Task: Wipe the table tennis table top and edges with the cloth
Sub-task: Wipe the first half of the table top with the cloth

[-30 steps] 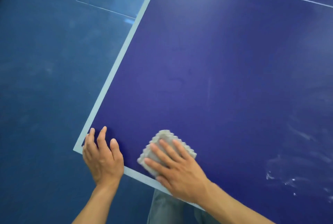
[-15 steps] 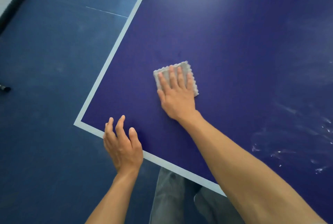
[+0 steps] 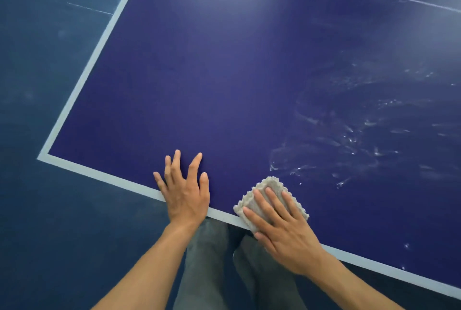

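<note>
We saw a blue floor [image 3: 50, 234] under one dark blue table [image 3: 224, 85], white-edged, smeared at right. Our two hands rested at its near edge: the left hand [image 3: 185, 197] flat, fingers spread; the right hand [image 3: 284, 229] pressing one grey cloth [image 3: 272, 184] beneath straight fingers, partly over the edge line.

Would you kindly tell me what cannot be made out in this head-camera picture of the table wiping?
Head view:
cloth: its near half is covered by the right hand.
table: far end and right side are cut off by the frame edges.
white border: a stretch is hidden under the left hand.
pale streaks: too faint to tell wet from dusty.
</note>
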{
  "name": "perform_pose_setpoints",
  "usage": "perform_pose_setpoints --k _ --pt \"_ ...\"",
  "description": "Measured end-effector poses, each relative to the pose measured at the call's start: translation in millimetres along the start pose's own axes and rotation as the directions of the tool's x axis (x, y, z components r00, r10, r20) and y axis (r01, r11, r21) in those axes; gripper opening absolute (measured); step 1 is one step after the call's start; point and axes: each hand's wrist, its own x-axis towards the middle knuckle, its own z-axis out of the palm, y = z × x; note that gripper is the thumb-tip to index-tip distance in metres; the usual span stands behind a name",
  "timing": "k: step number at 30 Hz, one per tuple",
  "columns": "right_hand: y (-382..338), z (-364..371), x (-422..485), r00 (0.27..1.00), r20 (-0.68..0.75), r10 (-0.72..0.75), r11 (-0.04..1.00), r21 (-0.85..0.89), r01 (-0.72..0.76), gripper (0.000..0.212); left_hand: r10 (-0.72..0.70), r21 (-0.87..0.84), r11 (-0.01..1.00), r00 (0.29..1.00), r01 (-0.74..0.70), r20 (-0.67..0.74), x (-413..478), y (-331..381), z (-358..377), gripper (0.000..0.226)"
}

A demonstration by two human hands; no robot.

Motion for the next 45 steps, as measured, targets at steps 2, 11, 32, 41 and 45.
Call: perform_pose_setpoints --k 2,11,32,41,45 --pt "29 -7 -3 0.995 0.050 -0.084 0.996 -0.036 0.086 0.057 -0.026 0.029 0.999 0.999 0.027 -0.025 0 10 6 0.051" --pt "131 -60 155 0.814 -0.018 0.580 0.809 0.126 -0.574 0.061 -0.039 0.100 0.994 0.998 0.045 -0.057 3 8 14 0.052" --pt "184 -81 188 0.606 0.026 0.795 0.589 0.205 -0.782 0.063 0.078 0.075 0.995 0.993 -0.071 -0.091 55 29 13 0.049" --pt "117 -44 124 0.999 -0.011 0.050 0.998 0.046 -0.050 0.056 0.044 0.109 0.993 0.998 -0.038 -0.054 74 44 22 0.049" --pt "206 -60 97 0.969 -0.006 0.248 0.969 -0.006 -0.248 0.059 -0.043 0.080 0.995 0.992 0.053 -0.117 80 56 22 0.049"
